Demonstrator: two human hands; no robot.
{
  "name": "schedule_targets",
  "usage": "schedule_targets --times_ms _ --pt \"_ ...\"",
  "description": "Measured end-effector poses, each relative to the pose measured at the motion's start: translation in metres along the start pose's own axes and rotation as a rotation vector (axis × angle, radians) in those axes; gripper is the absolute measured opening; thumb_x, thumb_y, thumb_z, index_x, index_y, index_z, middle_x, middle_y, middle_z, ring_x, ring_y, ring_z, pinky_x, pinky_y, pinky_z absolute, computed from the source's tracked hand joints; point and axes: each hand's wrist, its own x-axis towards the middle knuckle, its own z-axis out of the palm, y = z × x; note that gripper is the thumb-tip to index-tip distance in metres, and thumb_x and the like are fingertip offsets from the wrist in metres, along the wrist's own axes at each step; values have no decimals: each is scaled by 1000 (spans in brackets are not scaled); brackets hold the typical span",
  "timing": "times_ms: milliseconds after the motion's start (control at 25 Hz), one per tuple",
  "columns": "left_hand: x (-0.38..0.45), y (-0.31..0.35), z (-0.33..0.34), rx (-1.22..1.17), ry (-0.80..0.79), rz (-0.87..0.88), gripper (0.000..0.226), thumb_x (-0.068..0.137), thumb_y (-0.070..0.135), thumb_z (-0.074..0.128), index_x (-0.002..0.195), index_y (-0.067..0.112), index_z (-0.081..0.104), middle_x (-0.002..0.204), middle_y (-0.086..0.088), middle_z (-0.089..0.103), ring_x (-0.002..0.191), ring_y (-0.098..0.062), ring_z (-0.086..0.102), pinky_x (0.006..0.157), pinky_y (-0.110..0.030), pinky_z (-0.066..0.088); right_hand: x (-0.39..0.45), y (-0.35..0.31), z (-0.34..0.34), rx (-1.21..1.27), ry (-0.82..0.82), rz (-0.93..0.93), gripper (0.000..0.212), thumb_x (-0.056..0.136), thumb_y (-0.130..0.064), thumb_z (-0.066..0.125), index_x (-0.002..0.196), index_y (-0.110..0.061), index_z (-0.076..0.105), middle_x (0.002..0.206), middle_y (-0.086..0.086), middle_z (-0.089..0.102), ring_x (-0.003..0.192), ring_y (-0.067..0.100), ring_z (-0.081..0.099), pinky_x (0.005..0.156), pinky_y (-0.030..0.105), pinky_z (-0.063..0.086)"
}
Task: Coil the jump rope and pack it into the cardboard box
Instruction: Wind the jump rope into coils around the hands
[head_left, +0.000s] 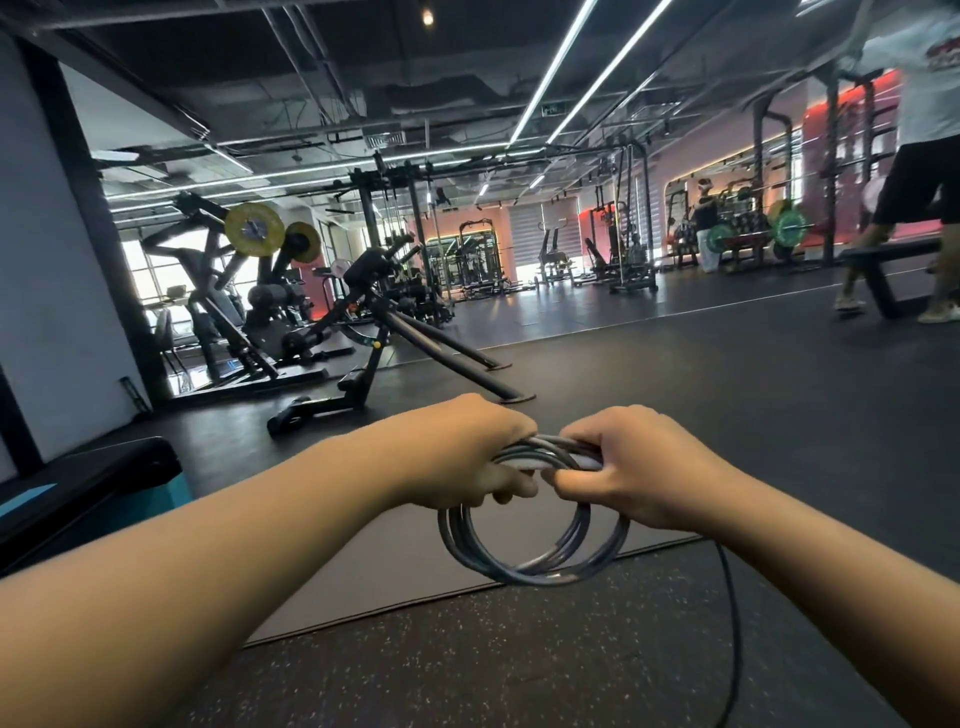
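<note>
The grey-blue jump rope (524, 569) hangs in several round loops between my two hands, held up in front of me above the gym floor. My left hand (462, 452) is closed around the top left of the coil. My right hand (631, 467) grips the top right of the coil, close to the left hand. A loose black tail of the rope (733, 623) runs from under my right wrist down to the lower right and out of view. No cardboard box is in view, and the rope's handles are hidden.
A dark mat (415, 561) lies on the speckled rubber floor (519, 670) below my hands. A black and teal bench (88, 493) stands at the left. Weight machines (363, 312) stand ahead on the left. A person (919, 171) stands by a bench (883, 260) at the far right.
</note>
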Motion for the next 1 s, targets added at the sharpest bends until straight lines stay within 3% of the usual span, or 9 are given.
schedule_targets --times_ms 120,200,400,520,640,760,840,1000 --pt "-10 1 3 0 9 -4 21 98 45 55 84 29 52 74 8 63 66 -13 60 66 -36 53 2 5 -6 4 98 -59 39 72 -63 64 64 -25 59 57 -1 60 54 12 52 52 33 38" --pt "-15 2 7 51 54 12 28 99 51 47 91 24 51 77 7 58 69 -12 56 68 -36 48 3 9 -14 116 69 -56 45 68 -69 68 69 -24 67 58 -3 64 54 7 55 53 30 40" --pt "-21 -8 9 61 76 25 29 100 50 45 93 21 50 77 8 54 68 -6 51 67 -33 43 -7 26 -29 395 -143 14 47 73 -63 78 79 -17 77 55 -7 51 51 11 41 50 26 30" --pt "-40 -42 5 -12 61 -24 25 99 48 49 88 25 50 75 10 56 68 -5 53 69 -30 46 -22 55 -45 453 -190 190 40 77 -51 80 68 -13 70 53 -3 45 47 15 36 46 26 29" --pt "-56 -62 14 -311 138 -113 24 96 46 53 85 25 54 65 14 56 58 -3 53 61 -26 47 -35 80 -45 552 -11 325 50 84 -54 72 65 -13 50 55 8 37 44 18 33 43 25 34" --pt "-47 -45 37 -749 397 -230 25 99 40 51 86 20 53 61 9 47 50 -11 45 46 -29 41 -30 74 -13 860 83 376 40 99 -48 55 75 -15 52 64 6 30 47 14 24 42 22 24" --pt "-28 -22 51 -1040 585 -317 24 101 37 50 86 19 52 65 3 46 49 -12 44 48 -28 42 -24 54 17 1104 22 342 30 106 -32 45 89 -15 62 66 1 34 49 13 26 43 23 26" --pt "15 18 60 -1541 794 -539 26 105 34 45 95 10 51 78 -5 64 60 -22 64 63 -42 58 -17 10 57 1222 -27 187 26 107 -22 44 125 -24 64 70 4 46 51 15 41 51 31 46"
